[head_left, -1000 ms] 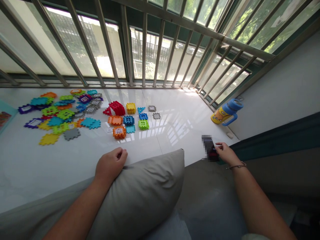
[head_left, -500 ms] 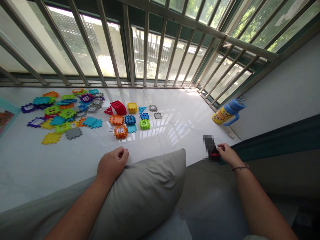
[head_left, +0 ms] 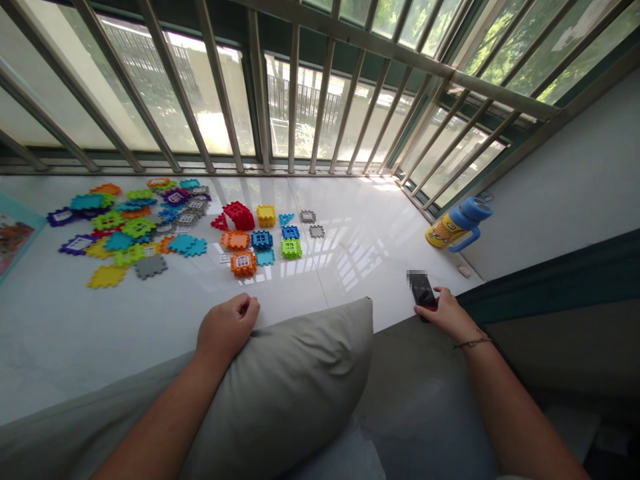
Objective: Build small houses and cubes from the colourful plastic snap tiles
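My right hand grips a dark phone at its near end, thumb on one side and fingers on the other. The phone lies at the right front edge of the white ledge, its far corner blurred by pixelation. My left hand is curled into a loose fist on my grey-clad knee, and nothing shows in it. Beyond that fist sit orange interlocking tiles, a red block of tiles, a yellow stack and a green stack.
A mixed heap of coloured tiles spreads over the ledge's left side. At far left is a pale-blue-edged picture sheet or box. A blue and yellow bottle stands by the right wall. Metal bars line the window behind.
My right hand has shifted slightly left and closed around the phone's near end, the thumb now across its front. The phone's screen now shows lit digits. My left hand stays on the knee.
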### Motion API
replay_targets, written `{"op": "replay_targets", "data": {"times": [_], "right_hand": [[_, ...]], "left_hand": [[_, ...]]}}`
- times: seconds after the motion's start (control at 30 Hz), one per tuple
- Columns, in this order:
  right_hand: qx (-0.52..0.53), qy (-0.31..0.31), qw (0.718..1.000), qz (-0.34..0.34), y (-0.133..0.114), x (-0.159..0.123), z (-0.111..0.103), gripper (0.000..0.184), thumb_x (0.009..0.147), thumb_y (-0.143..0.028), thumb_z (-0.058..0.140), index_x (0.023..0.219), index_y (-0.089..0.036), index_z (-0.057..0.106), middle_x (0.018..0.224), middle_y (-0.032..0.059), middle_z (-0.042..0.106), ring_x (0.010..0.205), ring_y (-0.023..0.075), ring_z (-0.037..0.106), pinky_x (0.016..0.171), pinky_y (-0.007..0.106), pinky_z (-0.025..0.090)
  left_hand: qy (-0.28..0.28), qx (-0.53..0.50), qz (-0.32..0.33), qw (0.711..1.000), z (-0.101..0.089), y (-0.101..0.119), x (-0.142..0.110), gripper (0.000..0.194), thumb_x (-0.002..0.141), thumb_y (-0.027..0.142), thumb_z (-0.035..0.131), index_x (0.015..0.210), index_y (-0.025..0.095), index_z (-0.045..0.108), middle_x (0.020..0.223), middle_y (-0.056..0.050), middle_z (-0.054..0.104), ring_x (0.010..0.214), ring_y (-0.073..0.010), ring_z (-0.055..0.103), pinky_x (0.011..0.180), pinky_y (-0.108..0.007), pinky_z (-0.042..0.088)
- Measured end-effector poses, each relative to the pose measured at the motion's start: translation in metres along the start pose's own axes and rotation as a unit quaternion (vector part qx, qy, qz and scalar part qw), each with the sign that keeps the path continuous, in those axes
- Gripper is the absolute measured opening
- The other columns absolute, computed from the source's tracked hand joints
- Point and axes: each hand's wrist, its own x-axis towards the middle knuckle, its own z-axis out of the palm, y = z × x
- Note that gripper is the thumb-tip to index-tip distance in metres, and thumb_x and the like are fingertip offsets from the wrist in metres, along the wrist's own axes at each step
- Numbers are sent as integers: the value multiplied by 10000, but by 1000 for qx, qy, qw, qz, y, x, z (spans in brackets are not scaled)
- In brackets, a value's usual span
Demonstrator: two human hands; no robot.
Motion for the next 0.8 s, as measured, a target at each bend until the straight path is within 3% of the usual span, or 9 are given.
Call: {"op": "replay_targets", "data": {"times": [0.4,0.63,0.8], "right_hand": [[-6,17,1000,15,7,11,-6,1080,775,-740,819,1600,-140,466,1358,234,744,1247,404,758,1061,487,609],[-19,31,998,45,21,38,-18,1076,787,-724,800,1596,-98,467,1403,276,730,1221,412,771,1036,491,607],[-29,46,997,61,30,65,-28,1041,768,-683,819,1579,-120,487,1308,233,781,1131,411,796,965,491,615]], "left_hand": [[-8,3,-1,1000,0,-1,0,399,1049,458,458,717,245,521,699,-44,612,703,-217,519,676,-331,267],[-8,5,1,1000,0,-1,0,398,1053,454,458,720,244,517,705,-43,622,700,-216,523,677,-330,266],[-10,4,-1,1000,1,-2,0,404,1061,451,459,722,242,523,701,-41,620,698,-213,531,675,-331,263]]}}
